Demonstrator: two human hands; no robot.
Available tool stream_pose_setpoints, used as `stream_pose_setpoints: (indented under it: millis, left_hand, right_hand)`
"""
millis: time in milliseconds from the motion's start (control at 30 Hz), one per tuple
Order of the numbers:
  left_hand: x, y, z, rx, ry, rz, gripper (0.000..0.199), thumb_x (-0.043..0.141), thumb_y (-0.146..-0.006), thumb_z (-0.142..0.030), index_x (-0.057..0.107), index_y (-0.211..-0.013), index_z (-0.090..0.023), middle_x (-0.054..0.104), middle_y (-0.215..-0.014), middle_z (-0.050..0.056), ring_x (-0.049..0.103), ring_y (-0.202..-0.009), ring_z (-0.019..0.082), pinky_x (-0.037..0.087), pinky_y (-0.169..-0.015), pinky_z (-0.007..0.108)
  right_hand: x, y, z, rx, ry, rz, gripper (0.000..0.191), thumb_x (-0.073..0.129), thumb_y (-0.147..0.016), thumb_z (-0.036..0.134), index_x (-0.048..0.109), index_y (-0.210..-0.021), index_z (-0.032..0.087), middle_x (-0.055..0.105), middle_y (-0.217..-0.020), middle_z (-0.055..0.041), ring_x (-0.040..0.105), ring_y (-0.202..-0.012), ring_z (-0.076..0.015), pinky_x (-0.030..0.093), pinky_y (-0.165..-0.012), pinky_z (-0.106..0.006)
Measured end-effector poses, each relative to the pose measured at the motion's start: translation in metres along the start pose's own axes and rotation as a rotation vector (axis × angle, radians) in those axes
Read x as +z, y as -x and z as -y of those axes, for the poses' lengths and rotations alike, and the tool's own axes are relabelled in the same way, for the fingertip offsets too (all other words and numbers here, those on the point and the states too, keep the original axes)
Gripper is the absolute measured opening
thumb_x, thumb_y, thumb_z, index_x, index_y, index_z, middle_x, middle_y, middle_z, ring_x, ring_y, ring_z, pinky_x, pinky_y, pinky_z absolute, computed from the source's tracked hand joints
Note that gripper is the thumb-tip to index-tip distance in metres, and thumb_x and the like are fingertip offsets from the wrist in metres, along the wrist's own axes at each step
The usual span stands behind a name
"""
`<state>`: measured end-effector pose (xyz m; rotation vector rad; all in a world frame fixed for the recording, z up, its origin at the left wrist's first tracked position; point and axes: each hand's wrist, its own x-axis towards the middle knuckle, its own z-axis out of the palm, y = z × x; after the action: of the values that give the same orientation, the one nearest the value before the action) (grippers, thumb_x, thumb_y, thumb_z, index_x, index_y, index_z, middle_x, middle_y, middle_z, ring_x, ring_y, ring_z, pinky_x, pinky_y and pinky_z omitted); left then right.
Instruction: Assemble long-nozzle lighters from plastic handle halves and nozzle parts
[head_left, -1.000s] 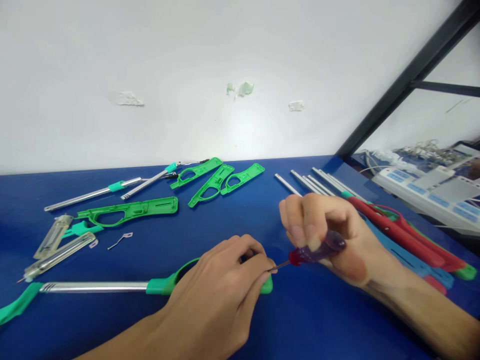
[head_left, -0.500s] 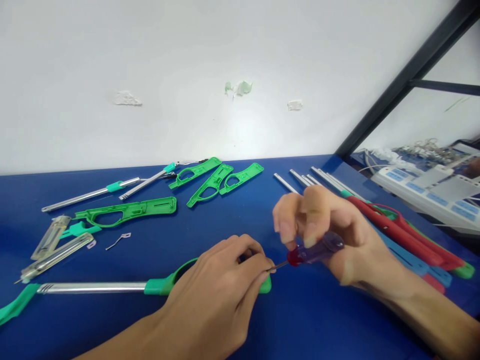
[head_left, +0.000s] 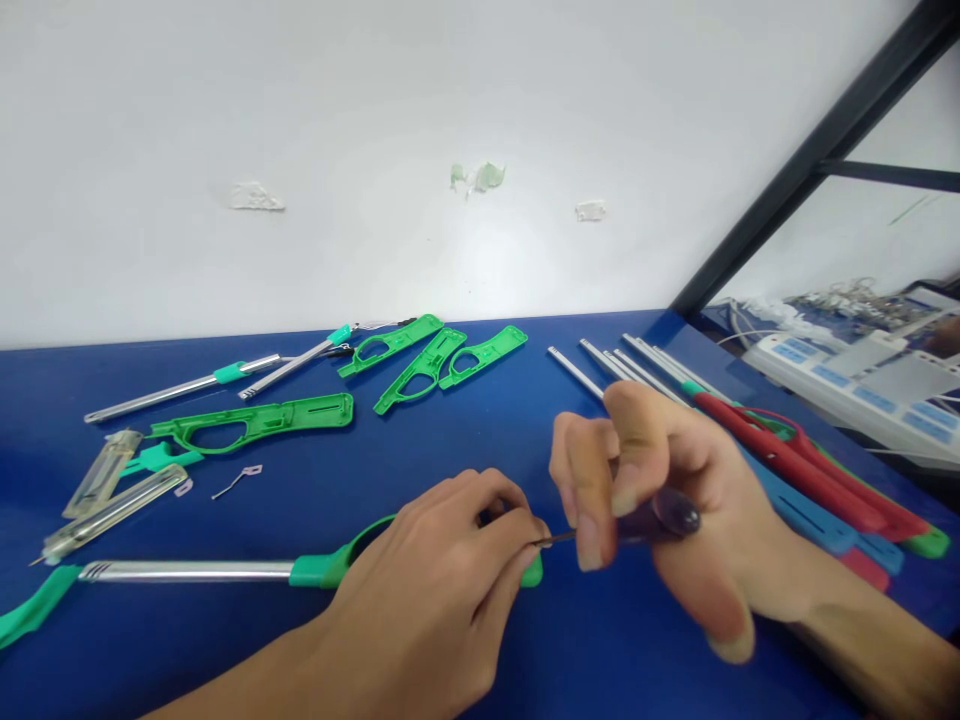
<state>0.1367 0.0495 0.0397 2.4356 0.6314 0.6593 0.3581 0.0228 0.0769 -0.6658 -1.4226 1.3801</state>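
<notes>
My left hand (head_left: pixel 442 590) is closed over the handle of a green lighter (head_left: pixel 311 571), whose metal tube (head_left: pixel 187 572) points left along the table. Its thumb and forefinger pinch round the tip of a screwdriver shaft at the handle's right end. My right hand (head_left: pixel 660 500) holds the dark purple screwdriver (head_left: pixel 660 517) by its handle, with the fingers curled over it and the thumb lowered off it. The spot where the tip meets the handle is hidden by the left fingers.
Green half shells (head_left: pixel 300 412) and metal tubes (head_left: pixel 180 388) lie behind. Clear tanks (head_left: pixel 120 510) and a small metal piece (head_left: pixel 237 482) are at left. At right are more tubes (head_left: pixel 574 372), red lighters (head_left: pixel 795 455), blue handles (head_left: pixel 806 510) and a power strip (head_left: pixel 855 385).
My right fingers have shifted round the screwdriver handle, now covering its red collar, and the thumb has swung down away from it. My left hand has stayed in place.
</notes>
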Motion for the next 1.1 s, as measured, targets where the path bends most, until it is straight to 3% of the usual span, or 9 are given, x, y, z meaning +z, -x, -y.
stream_pose_setpoints:
  millis: [100,233,433,500,633,733,867,1000,1100]
  left_hand:
    - [0.001,-0.002,0.001,0.009,0.000,-0.015,0.026,0.046,-0.107,-0.013,0.069,-0.111,-0.024,0.069,-0.105,0.002,0.064,-0.086,0.019,0.055,-0.077,0.035]
    - [0.003,-0.002,0.003,-0.022,0.020,-0.016,0.025,0.045,-0.109,-0.015,0.068,-0.110,-0.025,0.069,-0.103,0.000,0.064,-0.087,0.019,0.055,-0.081,0.036]
    - [0.001,-0.002,0.002,-0.075,0.068,0.011,0.025,0.045,-0.110,-0.016,0.068,-0.109,-0.027,0.070,-0.109,-0.003,0.067,-0.096,0.019,0.054,-0.085,0.035]
    - [0.001,-0.003,0.002,-0.059,0.059,0.000,0.025,0.045,-0.109,-0.016,0.068,-0.109,-0.027,0.071,-0.108,-0.002,0.067,-0.095,0.019,0.054,-0.083,0.035]
    - [0.002,-0.004,0.003,-0.027,0.037,-0.039,0.023,0.047,-0.108,-0.015,0.067,-0.108,-0.026,0.070,-0.102,-0.002,0.065,-0.087,0.018,0.051,-0.074,0.032]
    - [0.003,-0.003,0.004,-0.032,0.032,-0.043,0.022,0.048,-0.108,-0.015,0.067,-0.108,-0.027,0.069,-0.105,-0.002,0.065,-0.088,0.018,0.051,-0.076,0.033]
    - [0.003,0.000,0.003,-0.032,0.050,-0.023,0.021,0.048,-0.108,-0.016,0.066,-0.108,-0.027,0.069,-0.109,-0.002,0.066,-0.091,0.018,0.052,-0.079,0.034]
    - [0.003,-0.001,0.003,-0.029,0.046,-0.030,0.022,0.048,-0.107,-0.015,0.066,-0.107,-0.027,0.068,-0.100,-0.003,0.064,-0.086,0.017,0.049,-0.074,0.032]
    - [0.002,-0.003,0.003,-0.030,0.040,-0.038,0.022,0.049,-0.107,-0.014,0.067,-0.106,-0.027,0.069,-0.101,-0.003,0.064,-0.088,0.018,0.050,-0.074,0.032]
  right_hand:
    - [0.003,-0.005,0.002,-0.025,0.007,-0.002,0.022,0.087,-0.089,0.035,0.066,-0.094,0.030,0.080,-0.085,0.0017,0.073,-0.077,-0.0187,0.058,-0.069,-0.034]
    - [0.007,-0.007,0.006,-0.107,0.105,-0.065,0.028,0.074,-0.102,0.030,0.065,-0.125,0.043,0.076,-0.092,0.0047,0.070,-0.080,-0.0160,0.059,-0.074,-0.032]
    - [0.007,-0.003,0.010,-0.143,0.443,-0.029,0.029,0.050,-0.114,0.026,0.071,-0.133,0.035,0.074,-0.131,0.0016,0.065,-0.125,-0.0126,0.052,-0.105,-0.025]
    - [0.007,-0.003,0.009,-0.132,0.405,-0.022,0.031,0.051,-0.114,0.022,0.071,-0.133,0.036,0.076,-0.127,0.0027,0.068,-0.120,-0.0123,0.055,-0.101,-0.025]
    - [0.006,-0.007,0.007,-0.201,0.302,-0.038,0.023,0.069,-0.103,0.016,0.078,-0.115,0.033,0.080,-0.102,0.0038,0.074,-0.091,-0.0149,0.061,-0.084,-0.030]
    - [0.004,-0.008,0.005,-0.216,0.324,-0.081,0.028,0.083,-0.090,0.010,0.080,-0.106,0.032,0.079,-0.095,0.0047,0.072,-0.085,-0.0157,0.060,-0.083,-0.032]
    - [0.003,-0.009,0.004,-0.221,0.327,-0.103,0.021,0.084,-0.090,0.013,0.081,-0.098,0.032,0.077,-0.090,0.0046,0.067,-0.081,-0.0152,0.057,-0.079,-0.032]
    - [0.003,-0.008,0.007,-0.208,0.310,-0.020,0.022,0.082,-0.094,0.020,0.082,-0.112,0.033,0.078,-0.096,0.0032,0.069,-0.086,-0.0147,0.058,-0.080,-0.030]
    - [0.003,-0.007,0.011,-0.099,0.300,0.050,0.028,0.061,-0.110,0.031,0.075,-0.134,0.032,0.077,-0.106,0.0000,0.070,-0.093,-0.0136,0.060,-0.082,-0.026]
